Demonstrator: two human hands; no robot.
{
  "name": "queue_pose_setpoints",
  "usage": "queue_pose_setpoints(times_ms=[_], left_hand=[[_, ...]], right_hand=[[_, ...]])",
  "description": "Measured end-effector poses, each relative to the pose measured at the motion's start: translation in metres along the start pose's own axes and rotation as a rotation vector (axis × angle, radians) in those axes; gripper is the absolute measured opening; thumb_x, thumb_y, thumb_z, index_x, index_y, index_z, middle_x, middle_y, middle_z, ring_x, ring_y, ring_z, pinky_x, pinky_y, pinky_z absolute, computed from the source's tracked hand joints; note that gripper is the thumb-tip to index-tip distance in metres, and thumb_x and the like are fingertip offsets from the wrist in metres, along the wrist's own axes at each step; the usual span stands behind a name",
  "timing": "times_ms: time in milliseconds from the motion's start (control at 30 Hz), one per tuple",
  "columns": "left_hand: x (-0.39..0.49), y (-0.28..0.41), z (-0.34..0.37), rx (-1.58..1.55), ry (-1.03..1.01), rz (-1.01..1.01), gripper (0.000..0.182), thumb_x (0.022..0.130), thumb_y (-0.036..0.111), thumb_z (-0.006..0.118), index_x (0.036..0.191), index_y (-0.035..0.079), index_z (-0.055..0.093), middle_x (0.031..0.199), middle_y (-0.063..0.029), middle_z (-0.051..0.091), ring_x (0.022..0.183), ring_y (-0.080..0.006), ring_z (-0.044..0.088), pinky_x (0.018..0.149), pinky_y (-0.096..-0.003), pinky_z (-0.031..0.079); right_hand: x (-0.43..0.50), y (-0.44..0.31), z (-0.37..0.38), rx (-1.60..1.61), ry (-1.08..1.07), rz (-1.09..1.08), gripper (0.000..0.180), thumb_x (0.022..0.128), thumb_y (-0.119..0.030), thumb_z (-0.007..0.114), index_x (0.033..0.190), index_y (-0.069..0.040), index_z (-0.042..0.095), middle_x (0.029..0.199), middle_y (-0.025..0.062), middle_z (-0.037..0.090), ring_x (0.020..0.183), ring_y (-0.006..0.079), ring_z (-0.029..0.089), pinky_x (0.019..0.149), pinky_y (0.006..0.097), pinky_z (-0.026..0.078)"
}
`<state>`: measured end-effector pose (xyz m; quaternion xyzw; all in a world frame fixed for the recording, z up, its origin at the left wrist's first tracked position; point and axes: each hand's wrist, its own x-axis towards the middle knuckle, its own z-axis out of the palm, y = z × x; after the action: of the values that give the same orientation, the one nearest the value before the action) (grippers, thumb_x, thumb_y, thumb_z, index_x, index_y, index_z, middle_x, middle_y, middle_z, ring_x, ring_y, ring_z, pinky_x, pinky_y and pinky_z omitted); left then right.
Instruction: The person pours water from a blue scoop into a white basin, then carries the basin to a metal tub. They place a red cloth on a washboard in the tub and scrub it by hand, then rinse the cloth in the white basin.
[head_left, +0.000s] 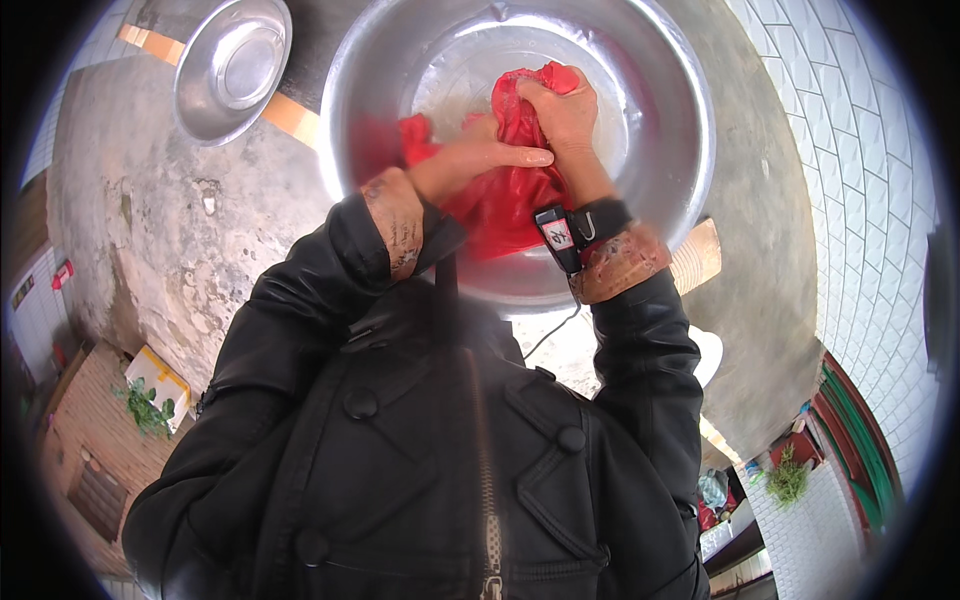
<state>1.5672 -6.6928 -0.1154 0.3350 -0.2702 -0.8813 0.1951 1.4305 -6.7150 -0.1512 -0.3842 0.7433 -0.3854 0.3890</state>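
Note:
A large metal basin (517, 289) stands before me with wet red cloth (510, 206) spread and bunched inside it. My right hand (566, 112) grips a twisted bunch of the cloth near the middle of the basin. Just beside it, my left hand (469, 157) is on the cloth, its thumb stretched towards my right wrist. Motion blurs this hand, and the cloth partly hides its fingers. A black device (557, 236) with a thin cable is strapped at my right wrist. Both black sleeves are turned back to show patterned brown cuffs.
A smaller metal basin (232, 71) sits at the upper left on the worn concrete floor (150, 210). What looks like a ridged wooden washboard (697, 257) juts out by the large basin's lower right rim. A tiled wall (847, 150) rises at the right. Potted plants (789, 476) stand farther off.

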Motion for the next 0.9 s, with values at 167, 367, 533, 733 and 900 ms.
queue_pose_setpoints(times_ms=[167,367,533,733,900], left_hand=[[-0.003,0.009,0.005,-0.132,-0.018,0.054,0.049,0.079,0.003,0.064,0.125,0.003,0.045,0.115,-0.0111,0.056,0.103,-0.0224,0.059,0.088,-0.0361,0.049],[-0.020,0.017,0.009,-0.191,-0.210,-0.032,0.040,0.080,0.002,0.061,0.118,0.003,0.051,0.109,-0.0093,0.059,0.100,-0.0220,0.060,0.089,-0.0343,0.048],[-0.028,0.022,0.016,-0.171,-0.201,-0.028,0.039,0.079,0.004,0.062,0.117,0.003,0.052,0.109,-0.0091,0.059,0.099,-0.0204,0.060,0.090,-0.0328,0.047],[-0.021,0.011,0.018,-0.085,-0.098,0.026,0.041,0.077,0.006,0.065,0.115,0.001,0.052,0.107,-0.0081,0.059,0.099,-0.0200,0.059,0.088,-0.0317,0.046],[0.000,-0.017,0.002,0.252,0.056,0.106,0.044,0.074,0.012,0.068,0.113,0.000,0.053,0.107,-0.0085,0.060,0.100,-0.0200,0.057,0.086,-0.0312,0.045]], right_hand=[[-0.016,-0.042,-0.027,0.296,-0.311,0.078,0.052,0.066,-0.030,0.076,0.105,-0.003,0.056,0.095,0.0108,0.064,0.090,0.0186,0.061,0.081,0.0302,0.047],[-0.009,-0.064,-0.069,0.457,-0.751,-0.186,0.056,0.078,-0.017,0.065,0.126,-0.002,0.043,0.118,0.0119,0.054,0.111,0.0176,0.050,0.093,0.0320,0.042],[-0.008,-0.055,-0.052,0.393,-0.983,-0.247,0.016,0.080,-0.009,0.063,0.094,-0.002,0.059,0.101,0.0094,0.061,0.093,0.0139,0.056,0.082,0.0280,0.045],[-0.020,-0.053,-0.033,0.007,-0.557,-0.089,0.028,0.078,-0.026,0.070,0.074,-0.001,0.058,0.068,-0.0004,0.057,0.067,0.0070,0.051,0.062,0.0237,0.044],[-0.016,-0.028,-0.010,-0.194,-0.297,-0.168,0.040,0.076,-0.038,0.067,0.076,0.002,0.061,0.067,0.0087,0.060,0.066,0.0190,0.054,0.065,0.0304,0.046]])
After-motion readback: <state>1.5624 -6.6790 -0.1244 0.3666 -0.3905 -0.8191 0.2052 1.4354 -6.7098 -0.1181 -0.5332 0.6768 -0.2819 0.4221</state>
